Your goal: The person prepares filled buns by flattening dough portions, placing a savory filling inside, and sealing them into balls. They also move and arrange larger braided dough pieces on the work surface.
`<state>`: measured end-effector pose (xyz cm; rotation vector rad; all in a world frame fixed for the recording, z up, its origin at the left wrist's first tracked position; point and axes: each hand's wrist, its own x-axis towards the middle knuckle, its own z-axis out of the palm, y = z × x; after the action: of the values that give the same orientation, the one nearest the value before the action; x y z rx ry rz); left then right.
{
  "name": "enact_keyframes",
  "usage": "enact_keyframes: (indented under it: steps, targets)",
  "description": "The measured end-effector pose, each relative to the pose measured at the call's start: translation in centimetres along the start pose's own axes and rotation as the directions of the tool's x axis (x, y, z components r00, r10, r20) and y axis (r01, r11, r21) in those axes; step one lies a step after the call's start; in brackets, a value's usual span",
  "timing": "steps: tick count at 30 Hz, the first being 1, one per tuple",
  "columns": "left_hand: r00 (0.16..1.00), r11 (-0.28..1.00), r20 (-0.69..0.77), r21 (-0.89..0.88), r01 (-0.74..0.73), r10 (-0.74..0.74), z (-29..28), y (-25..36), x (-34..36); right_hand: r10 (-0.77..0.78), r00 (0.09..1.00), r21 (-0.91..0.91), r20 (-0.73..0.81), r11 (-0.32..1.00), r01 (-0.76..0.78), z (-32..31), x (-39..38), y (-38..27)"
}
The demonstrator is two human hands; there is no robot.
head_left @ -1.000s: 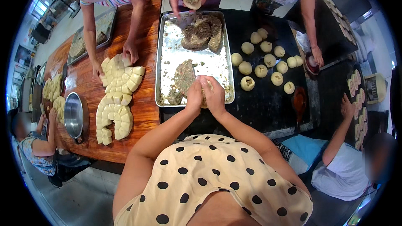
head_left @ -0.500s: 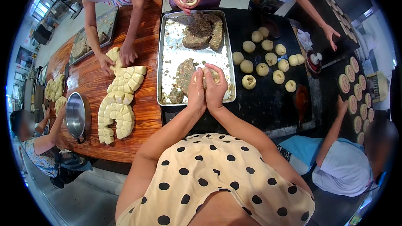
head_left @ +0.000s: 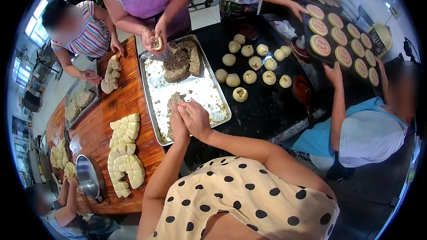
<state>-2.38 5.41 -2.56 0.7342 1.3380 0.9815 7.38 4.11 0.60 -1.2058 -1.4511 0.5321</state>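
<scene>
Over the near part of a metal tray (head_left: 202,93), my left hand (head_left: 179,125) and my right hand (head_left: 198,119) are cupped together around a dough ball (head_left: 189,110). Only a sliver of the pale dough shows between the fingers; the rest is hidden. Just beyond and below my hands lies a lump of crumbly brown filling (head_left: 174,100) on the tray. A larger block of filling (head_left: 176,67) rests at the tray's far end. Right of the tray, several filled dough balls (head_left: 268,78) sit on a black surface, some with filling showing at the top.
Scored dough pieces (head_left: 126,164) lie on the wooden table (head_left: 100,131) at left, near a steel bowl (head_left: 89,176). Across from me, a co-worker's hands (head_left: 154,40) hold filled dough. At right, two people grip a dark baking tray (head_left: 329,55) of red-stamped round pastries.
My view has swung, shifting the tray leftward in the picture. My hands have closed further over the dough ball. The left co-worker's dough piece is now apart, and the pastry tray is held by two people.
</scene>
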Motion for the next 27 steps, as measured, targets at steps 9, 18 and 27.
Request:
enact_keyframes:
  steps: [9,18,27]
  targets:
    - [0.991,0.857,0.123,-0.516,0.02,0.051,2.9,5.3,-3.2,0.407,0.912,0.633,-0.046,0.719,-0.289,-0.6,2.1,-0.6]
    - [0.983,0.907,0.0,-0.387,-0.168,0.182,2.5,3.0,-2.3,-0.005,1.0,0.185,-0.024,0.983,0.009,0.2,1.2,0.2]
    - [0.974,0.993,0.216,-0.113,-0.045,0.068,3.1,7.0,-0.7,0.306,0.95,0.479,-0.061,0.844,-0.241,-2.5,3.2,-0.2]
